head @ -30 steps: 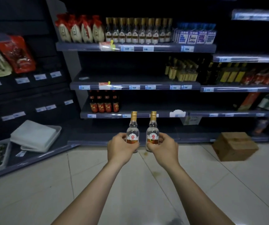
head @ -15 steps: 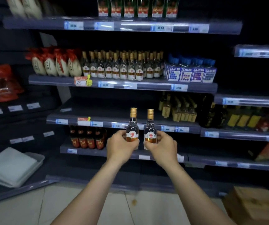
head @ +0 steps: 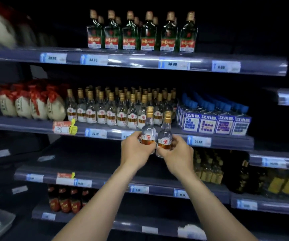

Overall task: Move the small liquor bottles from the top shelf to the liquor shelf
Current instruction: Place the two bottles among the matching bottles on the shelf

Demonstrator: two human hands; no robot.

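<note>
You are holding two small clear liquor bottles upright in front of a dim shop shelving unit, one in each hand. Your left hand is closing around the lower body of the left bottle, and your right hand is wrapping the base of the right bottle; both have gold caps and red-and-gold labels, and they are sitting just beside each other, almost touching. Behind them, a crowded row of matching bottles is filling the liquor shelf, with white red-tied pouches to the left and blue cartons to the right. The risk is likely this: the free space is looking narrow, so pushing two bottles in at once may be knocking the front row over like skittles, and the glass bodies may be clinking or slipping in your grip. The raised price rail along the shelf edge may also be catching a bottle base. Above, tall green bottles are standing on a higher shelf. The aisle is dark, and the edges of the view are blurring.
</note>
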